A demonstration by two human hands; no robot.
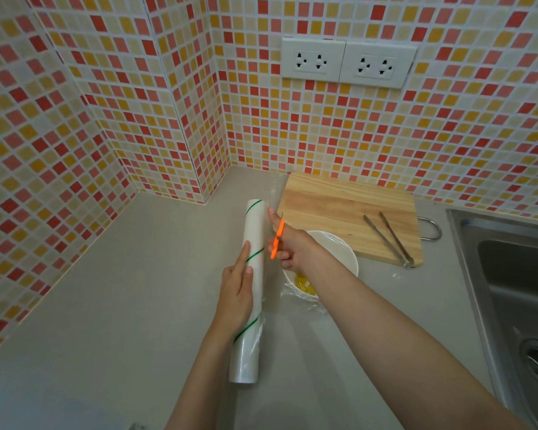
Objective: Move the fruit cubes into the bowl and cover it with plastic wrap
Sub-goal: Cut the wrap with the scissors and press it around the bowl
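Head view: the roll of plastic wrap [251, 283] lies lengthwise on the grey surface [121, 290], and the left hand [236, 297] rests flat on it, its fingers [243, 254] straight and pressed together along the roll to pin it. A sheet of film [292, 308] runs from the roll to the right, over the white bowl [339, 252] that stands touching the near edge of the wooden cutting board [339, 206]. Yellow fruit cubes [305, 287] show through the film inside the bowl, so the transfer looks done and the covering is in hand. The right hand [288, 246] reaches across the bowl with its fingers curled round the orange handles of small scissors [277, 238], the blades pointing away along the gap between roll and bowl; whether the blades are parted I cannot tell. Metal tongs [389, 238] lie on the board, well apart from the hands, and a steel sink [516, 274] sits at the right.

The likely step is cutting the sheet free. The risks, as I judge them:
- The film is slack and wrinkled near the bowl; loose film tends to fold into the blades and tear raggedly instead of cutting.
- If the left hand lets the roll turn, tension drops and the cut wanders.
- The right forearm hangs just over the bowl, so a dip could press the film into the fruit or nudge the bowl.
- The blade tip is close to the left fingertips.
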